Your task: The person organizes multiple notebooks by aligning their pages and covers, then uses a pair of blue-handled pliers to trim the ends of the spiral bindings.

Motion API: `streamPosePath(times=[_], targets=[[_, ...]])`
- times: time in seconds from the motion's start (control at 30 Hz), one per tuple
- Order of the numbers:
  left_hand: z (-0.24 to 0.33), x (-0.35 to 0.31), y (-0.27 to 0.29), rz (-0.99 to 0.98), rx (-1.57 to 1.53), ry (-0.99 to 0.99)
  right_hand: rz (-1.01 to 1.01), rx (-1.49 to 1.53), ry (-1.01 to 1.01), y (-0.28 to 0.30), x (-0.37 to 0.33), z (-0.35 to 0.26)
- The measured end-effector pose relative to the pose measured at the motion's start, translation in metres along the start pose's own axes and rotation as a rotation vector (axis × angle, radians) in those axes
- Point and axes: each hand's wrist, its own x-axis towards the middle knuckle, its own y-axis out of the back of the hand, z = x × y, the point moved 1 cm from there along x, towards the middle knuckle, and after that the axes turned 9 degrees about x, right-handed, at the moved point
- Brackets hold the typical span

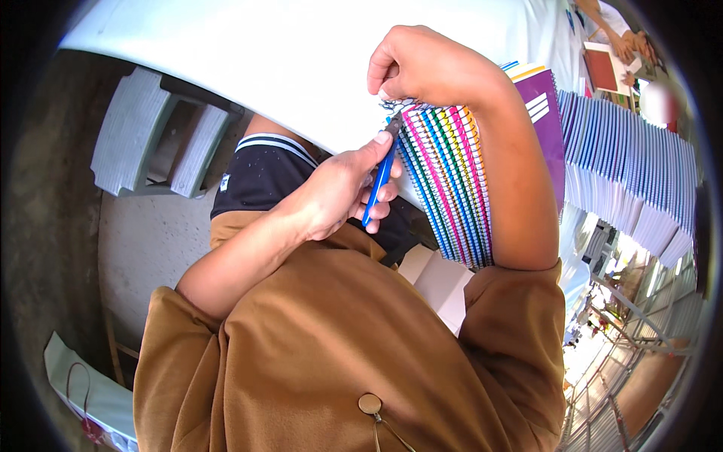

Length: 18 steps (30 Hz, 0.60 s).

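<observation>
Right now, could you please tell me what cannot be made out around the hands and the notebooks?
All in the head view:
- Tips of the blue-handled metal pliers: too small to separate from the dark coil ends.
- Anything the right hand may pinch: hidden by that hand's own curl.
- Part of the purple spiral-bound cover: behind the right forearm.
- What the co-worker's hands are handling: too small near the rim.
</observation>
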Motion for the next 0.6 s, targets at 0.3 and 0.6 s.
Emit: streamPosePath(times=[0.3,0.6], targets=[[0.007,0.001,-0.009,0.021,0.111,-0.015,-0.010,-0.039,-0.027,0.007,-0.005,-0.005],[0.000,-0.007,-0.019,0.020,0.164,-0.047,0.037,-0.103,-0.050,0.010,-0.015,-0.001]])
